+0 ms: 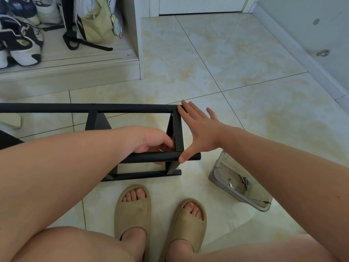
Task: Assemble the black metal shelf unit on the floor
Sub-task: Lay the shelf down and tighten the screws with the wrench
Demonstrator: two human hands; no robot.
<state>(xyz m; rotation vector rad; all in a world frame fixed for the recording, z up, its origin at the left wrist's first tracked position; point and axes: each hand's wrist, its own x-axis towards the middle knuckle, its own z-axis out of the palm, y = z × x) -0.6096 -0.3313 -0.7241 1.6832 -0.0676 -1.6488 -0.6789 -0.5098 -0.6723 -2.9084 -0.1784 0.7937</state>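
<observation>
The black metal shelf frame lies on its side on the tiled floor, its long tubes running left to right. My left hand reaches inside the frame at its right end, fingers curled around the near upper tube. My right hand lies flat and spread against the frame's right end piece; its fingertips touch the far tube's corner and its thumb presses the near tube's end.
A clear plastic box holding several screws sits on the floor to the right. A low cabinet with shoes and a bag stands at the back left. My feet in tan slippers are just below the frame.
</observation>
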